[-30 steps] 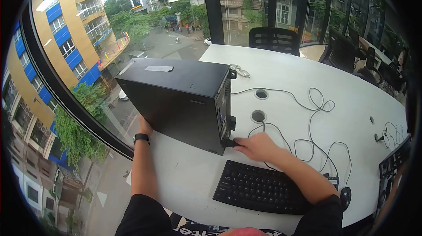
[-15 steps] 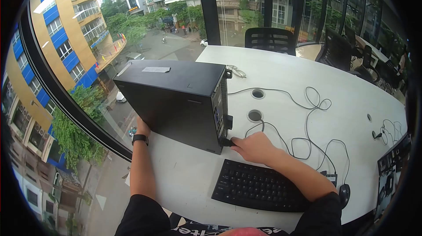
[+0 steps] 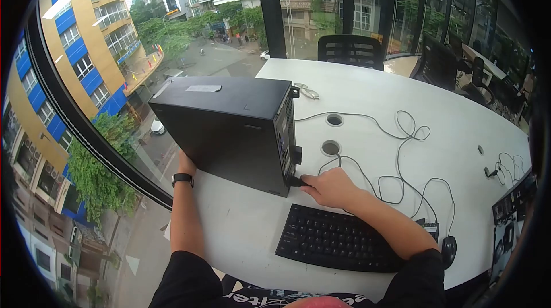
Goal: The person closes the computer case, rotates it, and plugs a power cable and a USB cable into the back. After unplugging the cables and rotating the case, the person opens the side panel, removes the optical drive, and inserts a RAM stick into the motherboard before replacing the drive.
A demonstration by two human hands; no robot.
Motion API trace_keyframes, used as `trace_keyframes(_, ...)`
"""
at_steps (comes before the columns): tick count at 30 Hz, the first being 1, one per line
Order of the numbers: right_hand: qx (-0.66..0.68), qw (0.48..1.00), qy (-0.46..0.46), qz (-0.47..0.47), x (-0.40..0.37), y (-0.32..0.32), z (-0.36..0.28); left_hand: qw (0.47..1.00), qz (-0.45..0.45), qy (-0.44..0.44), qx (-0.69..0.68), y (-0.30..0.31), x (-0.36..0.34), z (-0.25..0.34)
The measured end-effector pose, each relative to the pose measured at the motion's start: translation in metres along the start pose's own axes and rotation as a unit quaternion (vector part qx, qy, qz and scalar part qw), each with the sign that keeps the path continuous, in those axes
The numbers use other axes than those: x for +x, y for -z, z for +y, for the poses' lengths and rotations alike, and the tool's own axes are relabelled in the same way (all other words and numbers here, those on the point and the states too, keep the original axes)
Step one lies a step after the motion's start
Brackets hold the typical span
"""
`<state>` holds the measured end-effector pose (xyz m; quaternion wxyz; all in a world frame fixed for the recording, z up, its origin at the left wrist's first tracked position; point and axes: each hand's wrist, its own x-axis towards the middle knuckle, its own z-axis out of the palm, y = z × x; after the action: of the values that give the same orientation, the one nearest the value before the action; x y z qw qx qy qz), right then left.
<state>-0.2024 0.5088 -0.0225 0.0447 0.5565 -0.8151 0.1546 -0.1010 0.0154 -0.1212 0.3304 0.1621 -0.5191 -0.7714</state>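
A black computer case (image 3: 218, 130) stands upright on the white table, its rear ports facing right. My right hand (image 3: 330, 186) is closed on a black plug (image 3: 297, 181) at the bottom of the rear panel; the plug meets the case. At the far lower-left edge of the case is my left hand (image 3: 185, 163), with its fingers hidden behind the case. A watch is on that wrist. Below my right forearm lies a black keyboard (image 3: 338, 239).
A black mouse (image 3: 449, 252) lies right of the keyboard. Thin black cables loop over the white table (image 3: 367, 95), around two round holes. A monitor (image 3: 508, 227) stands at the right edge, office chairs (image 3: 351, 51) beyond. Windows border the left side.
My right hand still grips the plug at the rear panel, with its fingers slightly shifted. The whole view has moved a little; the case and my left hand look the same.
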Motion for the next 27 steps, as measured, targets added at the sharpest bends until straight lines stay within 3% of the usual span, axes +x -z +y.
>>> trace_keyframes(2,0.0,1.0,0.021,-0.012,0.007,0.004,0.013,1.0,-0.003,-0.001,0.016,-0.004,0.002,0.003)
trace_keyframes(4,0.076,0.992,0.102,0.02,0.012,-0.001,0.031,1.0,0.001,0.004,0.018,-0.001,0.001,0.002)
trace_keyframes(13,0.017,1.0,-0.004,0.021,-0.004,-0.006,-0.001,0.999,0.028,0.006,0.022,-0.008,-0.001,0.004)
trace_keyframes(19,0.089,0.993,0.081,0.009,0.009,0.0,0.029,0.999,0.01,0.012,0.036,-0.005,-0.001,0.005)
trace_keyframes(27,0.038,0.998,0.047,0.036,-0.002,-0.009,0.013,0.999,0.016,0.02,0.033,-0.006,-0.003,0.006)
